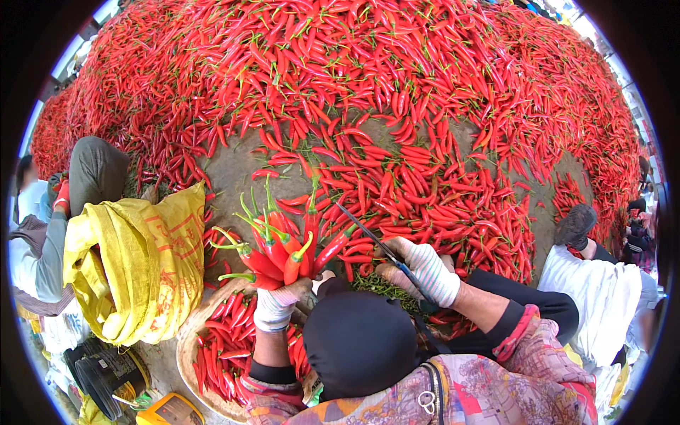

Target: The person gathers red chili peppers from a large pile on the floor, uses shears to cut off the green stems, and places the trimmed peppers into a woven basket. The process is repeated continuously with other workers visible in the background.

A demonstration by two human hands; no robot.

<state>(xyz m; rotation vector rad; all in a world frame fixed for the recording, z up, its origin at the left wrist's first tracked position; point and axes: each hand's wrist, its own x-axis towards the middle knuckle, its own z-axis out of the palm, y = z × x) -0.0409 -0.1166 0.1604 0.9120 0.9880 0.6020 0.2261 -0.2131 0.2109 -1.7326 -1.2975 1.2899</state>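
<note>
My left hand (279, 305), in a striped knit glove, grips a bunch of red chili peppers (276, 255), their green stems fanned upward. In my gloved right hand (422, 271) is a long-bladed cutting tool (372, 239) with blue near the grip. Its tip points up and left, toward the bunch; whether it is scissors or a knife cannot be told. Below my left forearm a round woven basket (186, 345) holds loose red chilies (220, 340). Cut green stems (390, 292) lie heaped between my hands, partly hidden by my dark-covered knee (361, 345).
A huge heap of red chilies (372, 53) rises ahead, spilling over the ground (239, 164). At left stands a yellow woven sack (138, 255); a black container (109, 377) and an orange device (170, 410) lie below it. Other people sit at left and right, beside a white sack (589, 297).
</note>
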